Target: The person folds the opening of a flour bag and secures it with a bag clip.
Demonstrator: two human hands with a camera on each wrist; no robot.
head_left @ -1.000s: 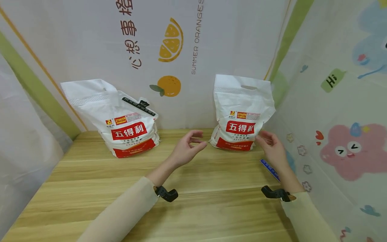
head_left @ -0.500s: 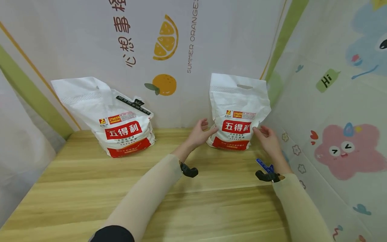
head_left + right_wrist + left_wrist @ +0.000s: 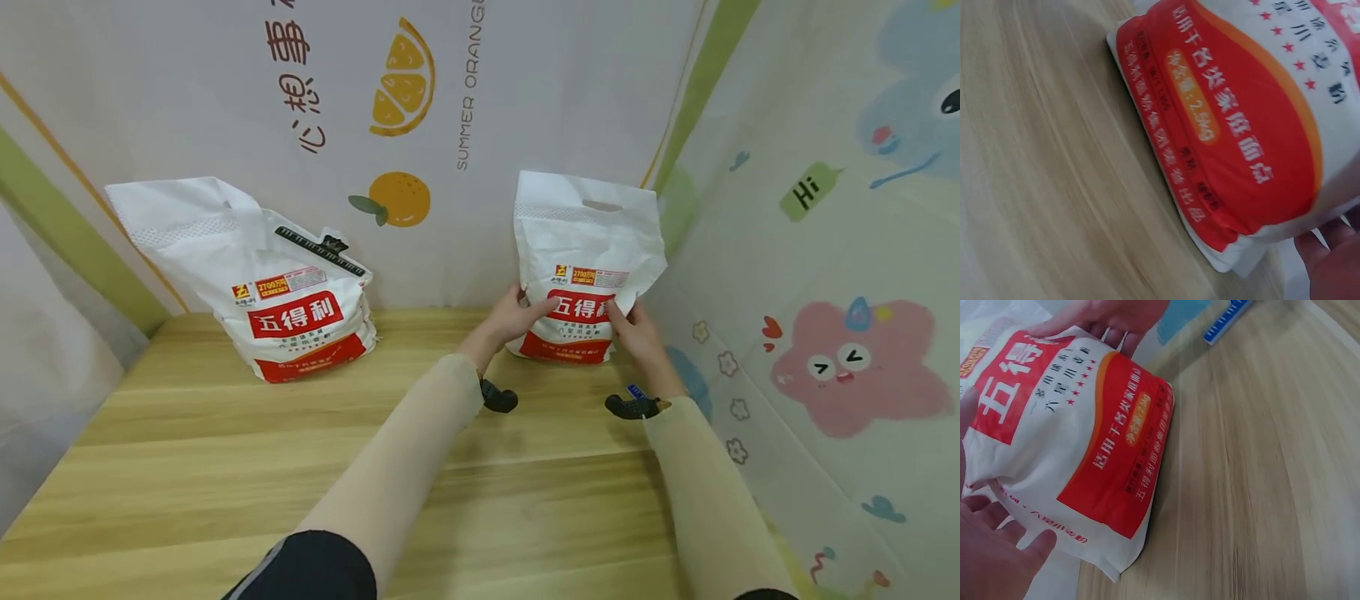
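Note:
A white and red flour bag point(image 3: 588, 242) stands upright on the table, its top with a handle slot rising above both hands. My left hand point(image 3: 508, 323) holds its left side, thumb across the printed front. On the opposite side my right hand point(image 3: 642, 335) grips it, thumb on the front near the red label. The left wrist view shows the left hand's fingers point(image 3: 991, 515) against the bag's side. In the right wrist view, the right hand point(image 3: 1338, 265) lies along the lower right edge, mostly out of frame. Fingers behind the bag are hidden.
A second flour bag point(image 3: 303, 321), its corner folded under a black ruler-marked clip point(image 3: 321, 250), stands at the left. A blue clip point(image 3: 1225, 322) lies on the wooden table point(image 3: 300, 467) near my right wrist. Printed curtains point(image 3: 450, 242) hang close behind and to the right.
Both hands have come forward and inward onto the right-hand flour bag and now grip its sides. The bag stays standing in place while the head view has shifted slightly.

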